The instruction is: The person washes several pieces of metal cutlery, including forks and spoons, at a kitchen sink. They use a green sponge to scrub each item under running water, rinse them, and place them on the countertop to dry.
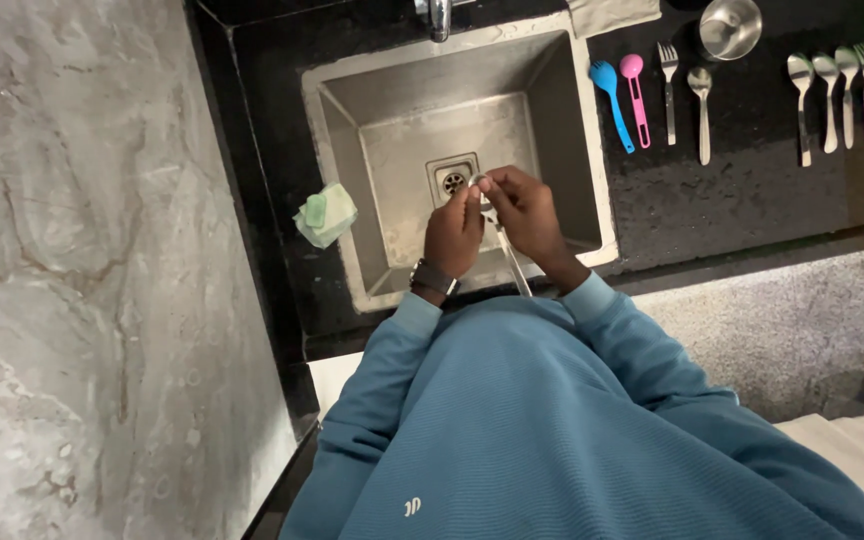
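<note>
Item: long-handled metal spoon (505, 248), held over the square stainless-steel sink (562, 120), above the basin floor and just beside the round slotted drain (454, 181).

Grip: left hand (455, 232) pinches the bowl end with closed fingertips; right hand (529, 215) is curled around the upper handle, thumb near the bowl. The handle's lower end points toward the teal-sleeved body.

Risks, as judged: a fingertip pinch on smooth, possibly wet metal is likely to slip, and the spoon would then drop onto the steel floor and slide toward the drain. The handle end sits close to the sink's front rim and could knock against it. Whether water runs from the chrome tap (439, 17) cannot be told.

Surface: black polished stone counter (742, 200). Left of the sink, a pale green sponge (326, 213). Right of the sink, laid in a row: blue plastic spoon (611, 103), pink plastic spoon (636, 97), metal fork (669, 90), metal spoon (702, 112), small round steel bowl (730, 27), further metal spoons and forks (842, 92).

Room: grey veined marble wall (82, 270) at left; speckled grey stone floor (802, 330) at lower right.
</note>
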